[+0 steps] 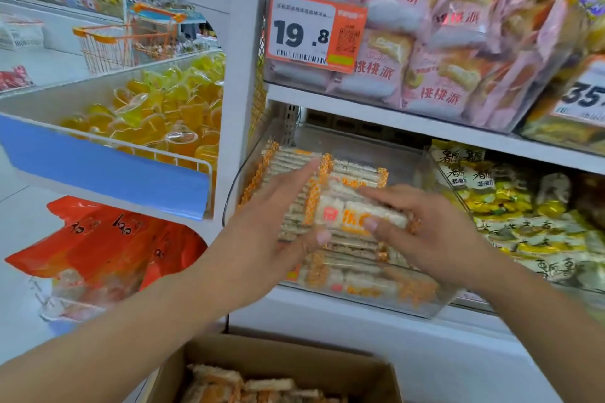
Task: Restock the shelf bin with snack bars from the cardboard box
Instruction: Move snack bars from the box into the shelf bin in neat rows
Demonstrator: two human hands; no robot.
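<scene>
A clear plastic shelf bin (435,306) on the middle shelf holds rows of snack bars in clear wrappers with orange checked ends. Both hands reach into it. My left hand (278,216) lies flat against the left side of a stack of snack bars (347,209), thumb under the front. My right hand (425,226) grips the same stack from the right, fingers over the top and thumb on the front label. The cardboard box (294,366) stands open at the bottom of the view, with more of the same bars (229,386) inside.
Pink pastry packs (425,42) fill the bin above, behind a 19.8 price tag (314,29). Yellow and white snack bags (523,222) sit in the bin to the right. Left of the white shelf post (242,75) are orange jelly cups (163,114) and red bags (108,245).
</scene>
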